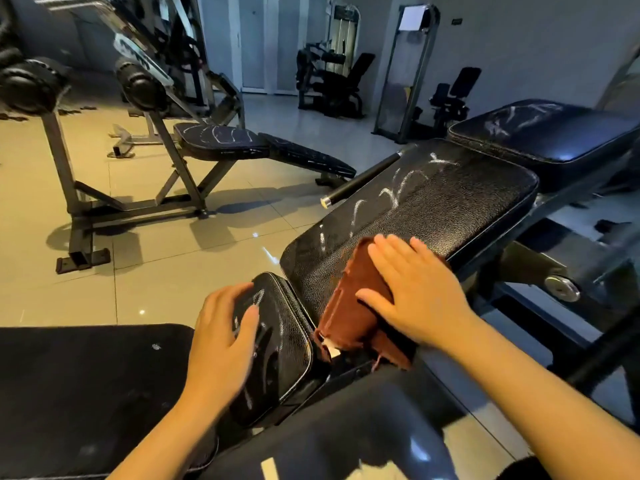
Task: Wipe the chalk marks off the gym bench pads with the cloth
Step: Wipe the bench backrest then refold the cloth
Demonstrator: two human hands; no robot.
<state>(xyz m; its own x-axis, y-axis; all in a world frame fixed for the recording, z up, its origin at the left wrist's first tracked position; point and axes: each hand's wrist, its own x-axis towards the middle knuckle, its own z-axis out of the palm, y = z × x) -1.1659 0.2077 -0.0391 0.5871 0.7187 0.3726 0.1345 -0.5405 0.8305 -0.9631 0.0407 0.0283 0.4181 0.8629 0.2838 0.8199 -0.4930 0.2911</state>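
Right hand (417,292), fingers flat, presses the folded brown cloth (349,306) on the chalk-marked black leather bench pad (433,202), frame centre. Left hand (221,337) rests open on the small black chalked pad (277,341), lower centre.

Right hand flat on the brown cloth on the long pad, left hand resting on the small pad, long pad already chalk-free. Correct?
Not quite. The head view shows white chalk marks on the long pad beyond the brown cloth. The rest holds: right hand flat on the cloth, left hand resting on the small pad.

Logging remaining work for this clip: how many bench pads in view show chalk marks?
4: the long pad under the cloth, the small pad under the left hand, the far-right pad, the far bench's pad. Others may be hidden.
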